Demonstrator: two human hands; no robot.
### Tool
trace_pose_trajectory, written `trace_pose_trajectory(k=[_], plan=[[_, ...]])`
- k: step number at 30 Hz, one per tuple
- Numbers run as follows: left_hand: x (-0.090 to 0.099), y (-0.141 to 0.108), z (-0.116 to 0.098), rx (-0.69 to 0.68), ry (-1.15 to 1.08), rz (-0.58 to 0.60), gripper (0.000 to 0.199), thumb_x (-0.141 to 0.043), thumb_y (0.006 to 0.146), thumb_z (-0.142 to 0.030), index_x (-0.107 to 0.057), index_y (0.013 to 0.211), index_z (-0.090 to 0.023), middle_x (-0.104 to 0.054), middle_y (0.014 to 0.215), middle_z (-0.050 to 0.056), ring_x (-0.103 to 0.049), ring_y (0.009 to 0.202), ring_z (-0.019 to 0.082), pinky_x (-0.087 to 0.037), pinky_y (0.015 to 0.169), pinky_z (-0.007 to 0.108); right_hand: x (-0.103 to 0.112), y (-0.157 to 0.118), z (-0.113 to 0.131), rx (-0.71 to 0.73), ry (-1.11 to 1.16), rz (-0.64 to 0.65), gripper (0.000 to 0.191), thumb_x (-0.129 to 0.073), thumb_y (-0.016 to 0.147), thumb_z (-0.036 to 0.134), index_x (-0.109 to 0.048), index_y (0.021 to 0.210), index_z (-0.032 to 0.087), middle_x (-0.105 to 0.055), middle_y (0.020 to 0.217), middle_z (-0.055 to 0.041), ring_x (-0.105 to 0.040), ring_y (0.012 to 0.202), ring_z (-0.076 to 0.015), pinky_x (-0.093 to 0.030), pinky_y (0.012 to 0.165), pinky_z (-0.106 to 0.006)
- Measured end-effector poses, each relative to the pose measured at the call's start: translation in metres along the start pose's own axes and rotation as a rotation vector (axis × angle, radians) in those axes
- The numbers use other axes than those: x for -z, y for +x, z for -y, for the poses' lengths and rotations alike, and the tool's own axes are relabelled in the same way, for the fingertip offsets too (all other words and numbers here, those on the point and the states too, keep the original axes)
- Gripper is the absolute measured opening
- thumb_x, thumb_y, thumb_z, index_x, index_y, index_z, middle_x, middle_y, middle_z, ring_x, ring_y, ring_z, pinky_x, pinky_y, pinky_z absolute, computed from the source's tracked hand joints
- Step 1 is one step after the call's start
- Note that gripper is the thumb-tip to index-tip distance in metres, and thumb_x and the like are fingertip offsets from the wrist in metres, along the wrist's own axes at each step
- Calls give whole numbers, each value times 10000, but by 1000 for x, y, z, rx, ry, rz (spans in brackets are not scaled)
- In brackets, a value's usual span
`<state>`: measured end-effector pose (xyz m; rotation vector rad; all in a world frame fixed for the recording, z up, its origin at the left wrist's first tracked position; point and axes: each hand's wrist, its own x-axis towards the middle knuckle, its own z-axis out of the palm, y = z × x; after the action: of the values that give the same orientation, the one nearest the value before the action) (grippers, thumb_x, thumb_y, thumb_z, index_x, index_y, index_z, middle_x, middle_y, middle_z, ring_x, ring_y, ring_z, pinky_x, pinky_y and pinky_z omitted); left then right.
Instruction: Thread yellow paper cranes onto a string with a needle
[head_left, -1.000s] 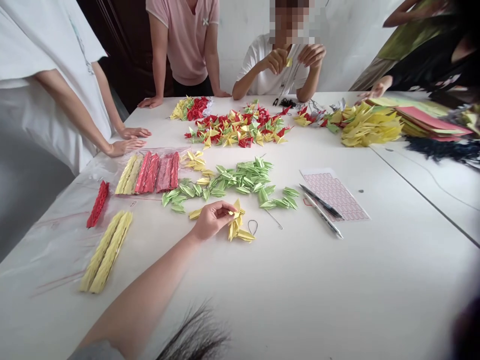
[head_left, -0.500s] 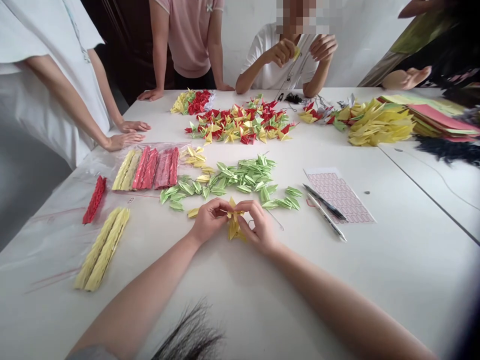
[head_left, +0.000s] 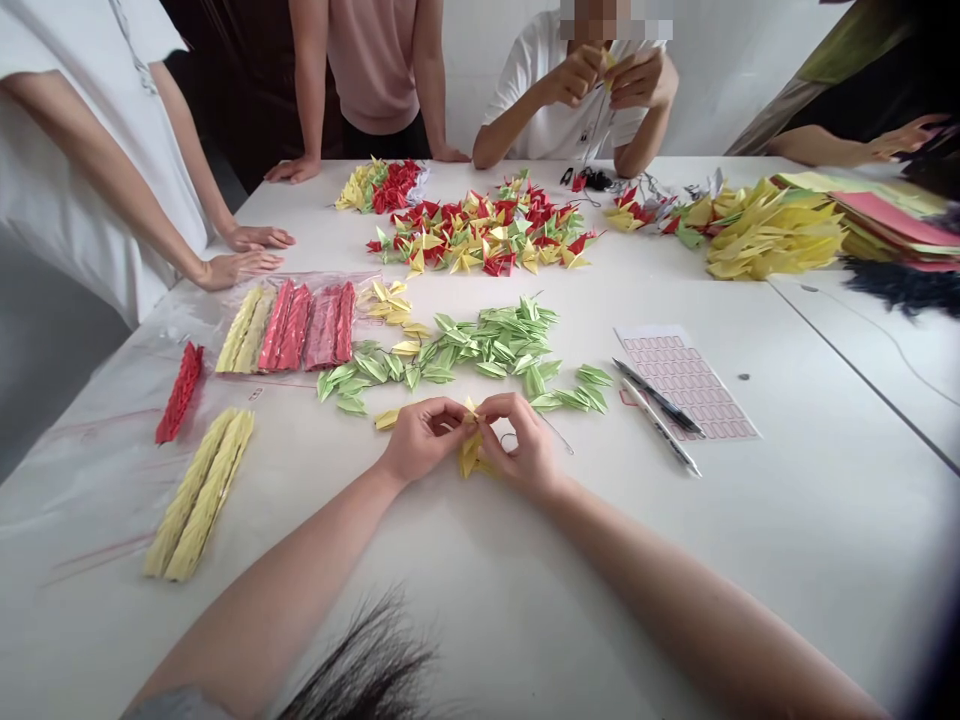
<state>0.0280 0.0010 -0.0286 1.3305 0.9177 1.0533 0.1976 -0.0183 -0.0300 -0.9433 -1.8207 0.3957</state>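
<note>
My left hand (head_left: pixel 426 438) and my right hand (head_left: pixel 523 442) meet over the middle of the white table, thumbs and fingertips closed on a small folded yellow paper crane (head_left: pixel 470 407). The fingers cover most of its shape. Just below it, between the hands, hangs or lies more folded yellow paper (head_left: pixel 469 456); whether it is joined to the crane I cannot tell. A thin needle-like wire (head_left: pixel 559 437) sticks out to the right of my right hand. Directly beyond my hands lies a heap of folded green paper pieces (head_left: pixel 495 340), with a yellow folded piece (head_left: pixel 386 419) beside my left hand.
Bagged red and yellow paper strips (head_left: pixel 289 325) and loose yellow strips (head_left: pixel 199 495) lie left. A sticker sheet (head_left: pixel 694 385), a black pen (head_left: pixel 656 397) and a white pen (head_left: pixel 660 428) lie right. Paper cranes (head_left: pixel 487 235) cover the back. Co-workers' hands (head_left: pixel 240 265) rest on the far edges.
My fingertips have drawn closer together around the yellow crane, and less of it shows. Opposite, a seated co-worker's hands have come together. The view has shifted slightly.
</note>
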Motion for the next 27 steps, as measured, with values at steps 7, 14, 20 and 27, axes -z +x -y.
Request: trace_pose_trajectory(k=[7,14,20,27], plan=[[6,3,-4,111,-56,79,303,-807,729,-416,-717,815,-140,-712,783,57,-664,708,164,-556,669,281,-4,-4,-4,-248,176,-4,187,-557,934,274,-484,1104,244,-644,904,-42,-665,783,-152,-598,719,-315],[4,5,0,30,-64,39,265,-825,703,-338,-657,796,-155,-670,770,28,-634,712,144,-531,688,278,-1,-3,-2,-174,100,-3,236,-574,905,238,-476,1119,248,-663,933,-48,-677,836,-178,-585,765,-347],[4,3,2,-197,84,-105,127,-691,698,-111,-667,806,-173,-676,829,24,-629,761,135,-517,694,248,-2,-2,-3,-93,-176,65,276,-593,839,176,-509,1089,257,-697,980,-42,-677,928,-223,-464,1022,-515],[3,1,0,-210,127,-112,189,-669,744,-141,-685,929,-179,-693,911,39,-640,780,134,-531,734,252,-4,-3,-11,-51,-212,16,78,-621,887,193,-599,916,263,-699,787,21,-661,763,-187,-355,1118,-562]])
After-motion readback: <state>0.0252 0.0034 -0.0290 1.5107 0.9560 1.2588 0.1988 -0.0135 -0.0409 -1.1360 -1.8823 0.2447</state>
